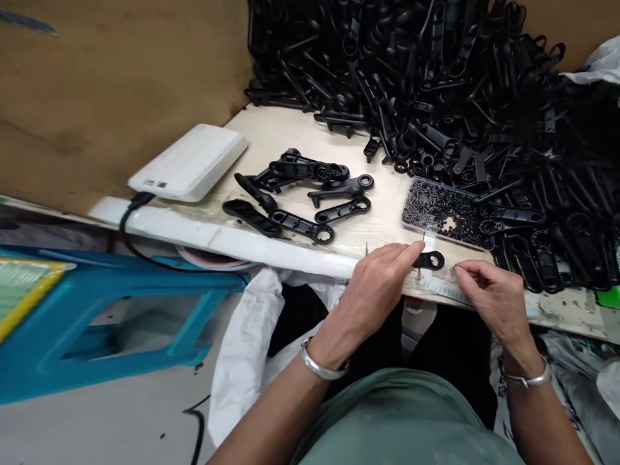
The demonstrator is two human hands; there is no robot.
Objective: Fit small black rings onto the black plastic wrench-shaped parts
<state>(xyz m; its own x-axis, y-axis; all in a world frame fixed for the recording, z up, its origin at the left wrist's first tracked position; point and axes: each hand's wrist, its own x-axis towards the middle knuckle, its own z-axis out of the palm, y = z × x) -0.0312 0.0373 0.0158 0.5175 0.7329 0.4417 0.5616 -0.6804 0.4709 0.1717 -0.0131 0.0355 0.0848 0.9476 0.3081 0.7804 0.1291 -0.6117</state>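
My left hand (pixel 380 281) is closed over a black plastic handle piece (pixel 430 260) at the table's front edge. Only its ring-shaped end shows, to the right of my fingers. My right hand (pixel 496 294) is just right of that ring, thumb and forefinger pinched together. A tiny glint shows at the fingertips, too small to name. Behind both hands lies a clear shallow box (pixel 438 210) filled with many tiny dark parts. Several similar black handle pieces (pixel 303 223) lie loosely to the left on the table.
A large heap of black plastic parts (pixel 411 77) covers the back and right of the table (pixel 271 132). At the left lies a white device (pixel 191 161) with a black cable (pixel 126 226). Below stands a blue plastic stool (pixel 121 323), beside a white sack (pixel 247 349).
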